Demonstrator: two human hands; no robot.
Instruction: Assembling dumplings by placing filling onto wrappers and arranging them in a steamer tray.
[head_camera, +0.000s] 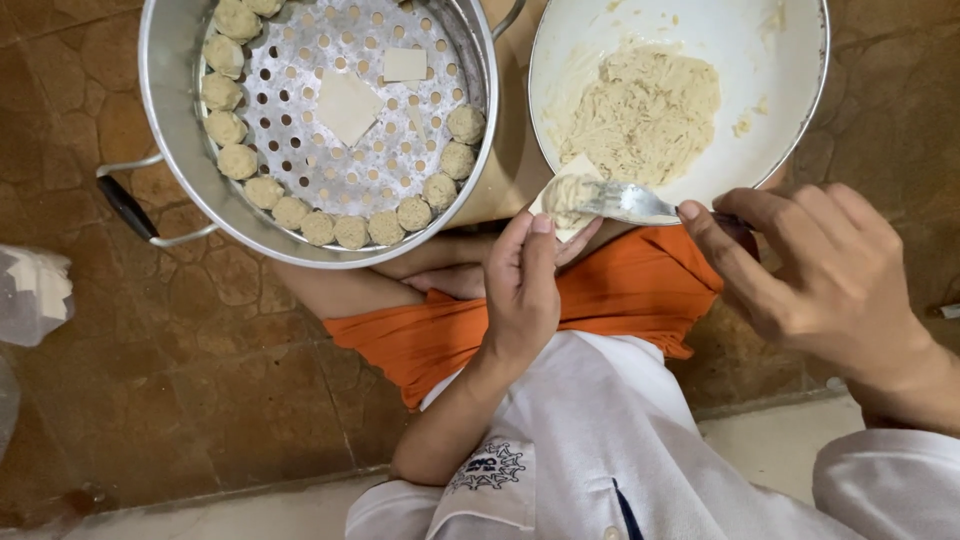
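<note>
My left hand (525, 285) holds a small pale dumpling wrapper (563, 195) with a dab of filling on it. A metal fork (625, 201) is gripped in my right hand (815, 270), and its tines rest on that wrapper. Just beyond sits a white bowl (790, 110) holding pale minced filling (640, 115). At the upper left is a metal steamer pot (170, 120) with a perforated tray; several formed dumplings (330, 230) line its rim and two flat wrappers (350, 105) lie in its middle.
I sit on a brown stone-patterned floor (180, 370) with orange shorts (620, 290) and a white shirt below. The pot has a black-gripped handle (125, 205) on its left. A crumpled plastic bag (30, 290) lies at the left edge.
</note>
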